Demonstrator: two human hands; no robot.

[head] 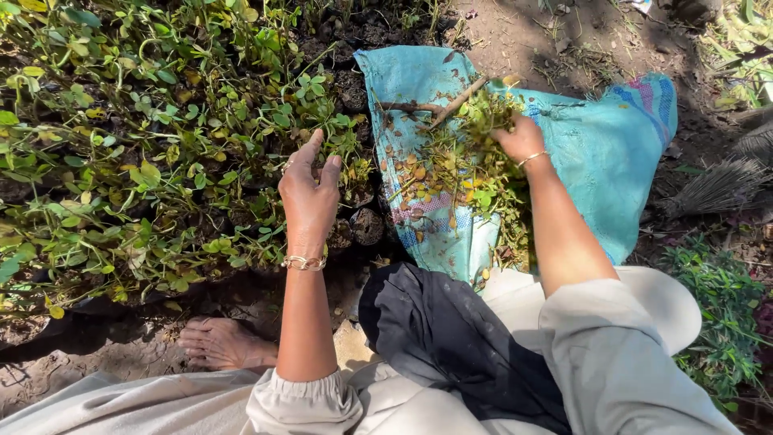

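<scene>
I see my left hand [309, 193] over the little green plants [161, 161] in dark pots, just left of the blue sack [612, 153]. Its fingers are spread open and hold nothing. My right hand [522, 138] is on the sack, closed around a bunch of pulled weeds [483, 109]. The weed pile [451, 177] lies on the sack, running long from the far end toward me. A brown stick [451, 105] lies on the pile's far end. My right hand is nearer the pile.
</scene>
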